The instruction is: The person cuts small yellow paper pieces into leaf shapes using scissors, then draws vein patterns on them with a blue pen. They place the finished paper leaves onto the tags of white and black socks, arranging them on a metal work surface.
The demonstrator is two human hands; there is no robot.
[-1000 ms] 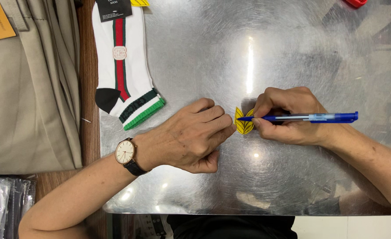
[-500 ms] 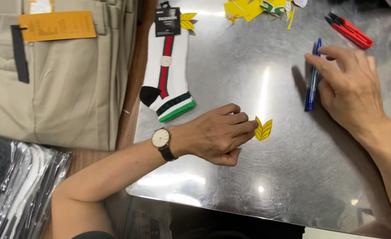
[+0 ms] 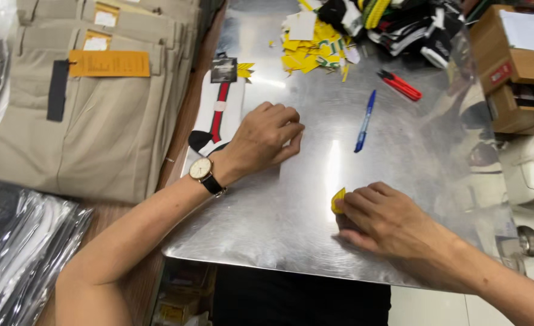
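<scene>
While the right hand [image 3: 387,220] rests low on the shiny metal surface [image 3: 279,241], its fingers [image 3: 363,199] are curled and pinched around a small yellow tag [image 3: 337,201], only a corner of which peeks out at the fingertips, so the tag is pressed close to the sheet near its front edge. Farther up and to the left, the left hand [image 3: 267,136], with a wristwatch [image 3: 201,169] on its wrist, lies palm down with loosely bent fingers on the toe end of a white sock [image 3: 215,115] with red and dark stripes, seemingly pinning it flat; it grips nothing. A blue pen [image 3: 364,121] lies free between the hands, well apart from both. Beyond it lie red snips [image 3: 399,86] and a heap of yellow scraps [image 3: 306,51].
</scene>
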